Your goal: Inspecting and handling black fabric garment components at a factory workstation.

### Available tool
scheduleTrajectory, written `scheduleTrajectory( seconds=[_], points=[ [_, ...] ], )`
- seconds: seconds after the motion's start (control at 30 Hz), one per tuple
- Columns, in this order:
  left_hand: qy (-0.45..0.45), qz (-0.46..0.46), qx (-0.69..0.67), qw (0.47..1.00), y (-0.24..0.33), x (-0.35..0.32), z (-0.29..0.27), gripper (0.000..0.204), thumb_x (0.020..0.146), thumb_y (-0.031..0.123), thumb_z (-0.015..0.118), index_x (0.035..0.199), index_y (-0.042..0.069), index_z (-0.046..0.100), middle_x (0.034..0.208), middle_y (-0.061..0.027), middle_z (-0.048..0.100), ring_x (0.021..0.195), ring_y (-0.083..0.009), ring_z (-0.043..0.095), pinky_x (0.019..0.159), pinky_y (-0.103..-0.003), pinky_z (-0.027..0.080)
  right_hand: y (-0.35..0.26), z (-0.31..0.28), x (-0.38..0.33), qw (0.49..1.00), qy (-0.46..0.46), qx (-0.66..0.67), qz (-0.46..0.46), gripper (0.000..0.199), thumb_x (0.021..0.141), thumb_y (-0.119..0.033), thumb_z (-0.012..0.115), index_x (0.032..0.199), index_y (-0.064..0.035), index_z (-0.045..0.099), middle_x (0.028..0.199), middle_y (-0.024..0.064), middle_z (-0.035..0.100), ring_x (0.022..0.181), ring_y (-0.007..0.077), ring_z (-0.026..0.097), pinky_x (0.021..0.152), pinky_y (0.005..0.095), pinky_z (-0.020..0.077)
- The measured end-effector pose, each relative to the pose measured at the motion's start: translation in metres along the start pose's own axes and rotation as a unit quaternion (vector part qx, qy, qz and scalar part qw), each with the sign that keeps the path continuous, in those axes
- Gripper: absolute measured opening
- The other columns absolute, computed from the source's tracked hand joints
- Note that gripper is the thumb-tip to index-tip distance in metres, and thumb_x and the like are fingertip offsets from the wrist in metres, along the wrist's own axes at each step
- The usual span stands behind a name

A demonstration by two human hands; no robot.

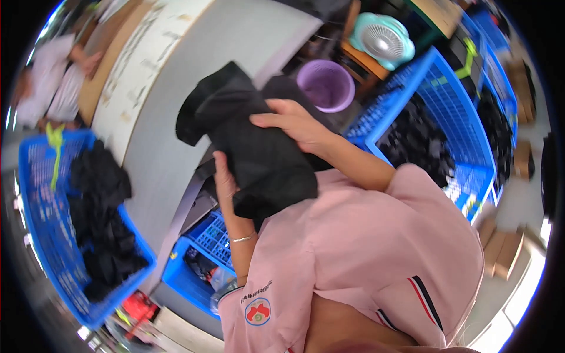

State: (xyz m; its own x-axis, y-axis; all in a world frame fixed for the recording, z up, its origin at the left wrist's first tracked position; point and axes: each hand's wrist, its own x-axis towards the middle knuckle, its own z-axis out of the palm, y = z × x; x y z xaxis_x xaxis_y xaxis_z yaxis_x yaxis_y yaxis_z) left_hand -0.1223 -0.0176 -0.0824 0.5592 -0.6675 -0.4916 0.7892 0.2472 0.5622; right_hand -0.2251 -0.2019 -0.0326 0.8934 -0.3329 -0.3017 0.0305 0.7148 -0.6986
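A black garment [259, 141] is held up in front of my chest, bunched and folded over itself. My left hand [223, 176] grips its lower left edge from underneath, a thin bracelet on that wrist. My right hand [297, 123] lies flat on top of the cloth, fingers pointing left, pressing it down. Both hands hold the same garment above the edge of a grey table [194, 76]. My pink shirt fills the lower right of the view.
A blue crate [47, 235] with black garments stands at the left. A larger blue crate [453, 112] of dark cloth stands at the right. A purple bucket [326, 85] and a teal fan [382, 38] sit beyond. A small blue basket [194, 265] is under the table. Another person stands at far left.
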Motion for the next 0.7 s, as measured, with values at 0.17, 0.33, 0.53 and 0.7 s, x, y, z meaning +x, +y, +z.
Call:
scheduleTrajectory(
  seconds=[0.17,0.33,0.53,0.7],
  points=[
    [0.028,0.17,0.335,0.926,-0.006,-0.006,0.037,0.05,0.089,0.016,0.073,0.132,-0.003,0.055,0.126,-0.0153,0.061,0.11,-0.0242,0.062,0.099,-0.035,0.049,0.014,-0.024,-0.011,0.813,0.186,-0.503,-0.227,0.033,0.091,-0.025,0.067,0.111,-0.0006,0.057,0.085,0.0192,0.065,0.079,0.0286,0.068,0.069,0.0408,0.0494],
    [-0.073,0.144,0.313,0.936,-0.007,-0.032,0.073,0.05,0.086,0.005,0.071,0.132,-0.007,0.055,0.126,-0.0169,0.062,0.114,-0.0255,0.061,0.101,-0.035,0.047,0.021,-0.05,-0.031,0.889,0.143,-0.309,-0.306,0.033,0.091,-0.019,0.066,0.117,0.0001,0.059,0.101,0.0211,0.068,0.093,0.0317,0.068,0.082,0.0377,0.051],
    [-0.099,0.063,0.342,0.932,-0.042,-0.008,0.073,0.053,0.098,0.019,0.059,0.145,0.0,0.042,0.14,-0.0188,0.052,0.122,-0.029,0.057,0.101,-0.039,0.048,0.027,-0.136,-0.08,0.845,0.332,-0.239,-0.343,0.017,0.089,-0.011,0.069,0.099,0.0003,0.062,0.086,0.0019,0.057,0.083,0.0081,0.052,0.074,0.0281,0.0476],
    [-0.12,0.038,0.374,0.919,-0.049,-0.013,0.047,0.051,0.101,0.018,0.056,0.146,0.0,0.041,0.141,-0.0192,0.052,0.121,-0.0283,0.059,0.097,-0.038,0.05,0.018,-0.283,-0.201,0.804,0.508,-0.068,-0.302,0.014,0.092,-0.012,0.067,0.103,-0.0029,0.066,0.09,0.002,0.065,0.076,0.0112,0.059,0.07,0.0293,0.0509]
  ],
)
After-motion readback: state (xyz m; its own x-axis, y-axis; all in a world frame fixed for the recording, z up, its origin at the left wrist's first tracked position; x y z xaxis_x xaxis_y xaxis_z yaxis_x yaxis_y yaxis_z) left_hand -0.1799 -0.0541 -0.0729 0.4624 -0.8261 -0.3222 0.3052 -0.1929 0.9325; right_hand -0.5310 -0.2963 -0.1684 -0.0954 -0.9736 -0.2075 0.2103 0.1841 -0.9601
